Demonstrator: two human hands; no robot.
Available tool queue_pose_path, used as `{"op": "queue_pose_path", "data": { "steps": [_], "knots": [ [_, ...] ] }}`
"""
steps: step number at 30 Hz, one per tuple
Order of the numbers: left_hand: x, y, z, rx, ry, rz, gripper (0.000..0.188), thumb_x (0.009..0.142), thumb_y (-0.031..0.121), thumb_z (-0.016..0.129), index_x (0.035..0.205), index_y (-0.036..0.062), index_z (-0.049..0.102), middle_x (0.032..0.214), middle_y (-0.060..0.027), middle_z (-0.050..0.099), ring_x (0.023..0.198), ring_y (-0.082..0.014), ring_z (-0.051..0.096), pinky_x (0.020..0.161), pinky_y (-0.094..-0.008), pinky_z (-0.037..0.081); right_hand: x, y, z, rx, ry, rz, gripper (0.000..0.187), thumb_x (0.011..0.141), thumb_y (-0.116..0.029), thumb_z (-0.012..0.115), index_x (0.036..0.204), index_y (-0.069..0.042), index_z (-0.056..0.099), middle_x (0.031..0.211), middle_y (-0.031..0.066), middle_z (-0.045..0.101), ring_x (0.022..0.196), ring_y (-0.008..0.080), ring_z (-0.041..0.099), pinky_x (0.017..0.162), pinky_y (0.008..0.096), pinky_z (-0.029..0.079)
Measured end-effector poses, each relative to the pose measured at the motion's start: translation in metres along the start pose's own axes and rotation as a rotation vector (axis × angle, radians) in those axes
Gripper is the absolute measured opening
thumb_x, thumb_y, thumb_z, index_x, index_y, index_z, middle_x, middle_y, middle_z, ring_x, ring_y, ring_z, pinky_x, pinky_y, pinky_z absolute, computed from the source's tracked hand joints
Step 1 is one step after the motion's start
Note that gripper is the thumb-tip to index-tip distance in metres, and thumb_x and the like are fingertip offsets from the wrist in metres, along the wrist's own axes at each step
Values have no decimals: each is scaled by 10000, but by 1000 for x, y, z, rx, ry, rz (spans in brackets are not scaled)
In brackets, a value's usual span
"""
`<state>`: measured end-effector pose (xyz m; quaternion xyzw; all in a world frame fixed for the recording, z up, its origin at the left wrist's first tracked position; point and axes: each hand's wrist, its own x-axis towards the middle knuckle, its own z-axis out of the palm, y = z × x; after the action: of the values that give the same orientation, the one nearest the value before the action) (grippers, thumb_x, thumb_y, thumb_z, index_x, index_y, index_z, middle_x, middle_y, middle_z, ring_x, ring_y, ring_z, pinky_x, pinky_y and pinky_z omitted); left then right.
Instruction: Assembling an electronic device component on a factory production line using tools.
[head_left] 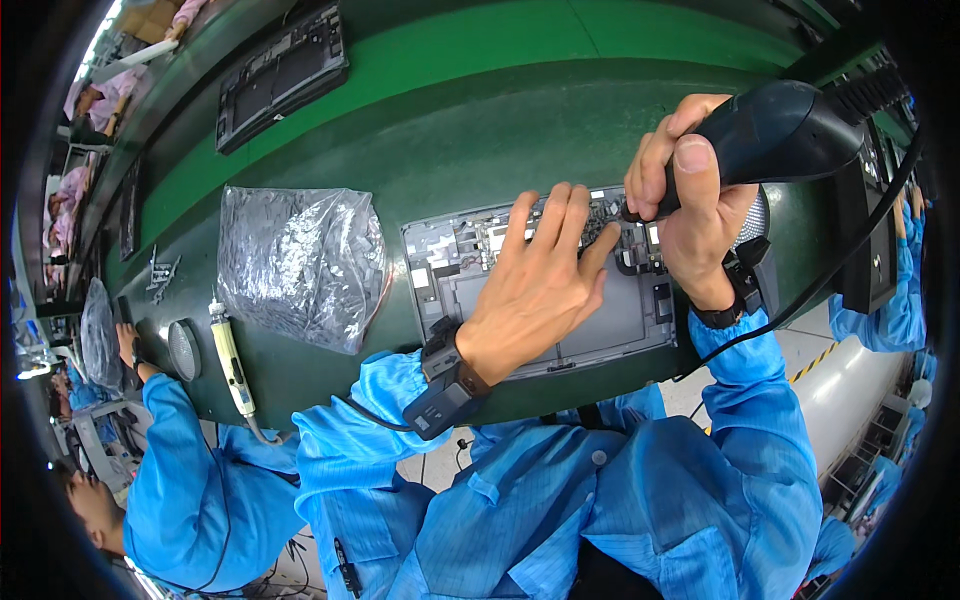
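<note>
An opened laptop base [610, 330] lies on the dark green bench, its circuit boards and flat grey lower section exposed. Spread over it is my left hand [540, 285], with fingers apart on the boards along the far edge and the thumb near the tool's tip. My right hand [690, 195] grips a black corded tool [775, 135], which looks like an electric screwdriver. Its tip meets the far right part of the laptop base, where my fingers partly hide it. Both wrists wear black strapped devices.
Left of the laptop base are a clear plastic bag [300, 260] of dark parts, a cream corded screwdriver [232, 360], a round dish [184, 350] and small metal pieces [162, 275]. Another laptop base [282, 80] sits on the green strip [480, 70]. A co-worker [200, 490] sits left; a cable [830, 270] hangs right.
</note>
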<state>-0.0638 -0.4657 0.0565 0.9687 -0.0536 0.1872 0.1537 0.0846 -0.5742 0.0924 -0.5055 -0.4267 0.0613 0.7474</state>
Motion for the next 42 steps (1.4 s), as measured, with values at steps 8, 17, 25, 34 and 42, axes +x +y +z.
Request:
{"op": "queue_pose_path", "data": {
  "steps": [8,17,25,34,42],
  "knots": [
    [-1,-1,5,-15,19,0,483,868,188,806,1329,62,736,1443,-246,553,1402,-412,516,1168,-587,406,-1,-1,6,79,99,-5,190,1105,-143,649,1095,28,566,612,19,558,490,84,493,485,251,414],
    [-1,-1,6,-11,29,1,474,867,193,806,1316,57,738,1429,-247,556,1388,-410,517,1159,-581,409,-4,-1,9,97,111,-1,203,1106,-133,644,1143,34,535,624,39,559,493,97,495,487,263,422],
    [-2,-1,7,-10,30,1,477,880,214,800,1322,48,732,1429,-247,556,1394,-406,509,1167,-579,403,-4,0,9,75,107,1,206,1098,-127,655,1160,45,561,629,36,562,493,92,492,485,262,420],
    [-2,-1,8,9,33,10,484,876,221,803,1323,48,733,1437,-249,555,1395,-404,507,1172,-576,401,-3,-1,12,94,136,48,159,1090,-124,674,1057,12,597,644,22,574,495,82,499,483,260,427],
    [-1,-1,8,-13,41,5,475,872,214,802,1313,51,733,1430,-246,560,1396,-403,510,1169,-572,403,-3,0,13,97,128,35,134,1091,-98,672,1047,9,605,654,13,574,497,72,495,474,251,412]
  ]
}}
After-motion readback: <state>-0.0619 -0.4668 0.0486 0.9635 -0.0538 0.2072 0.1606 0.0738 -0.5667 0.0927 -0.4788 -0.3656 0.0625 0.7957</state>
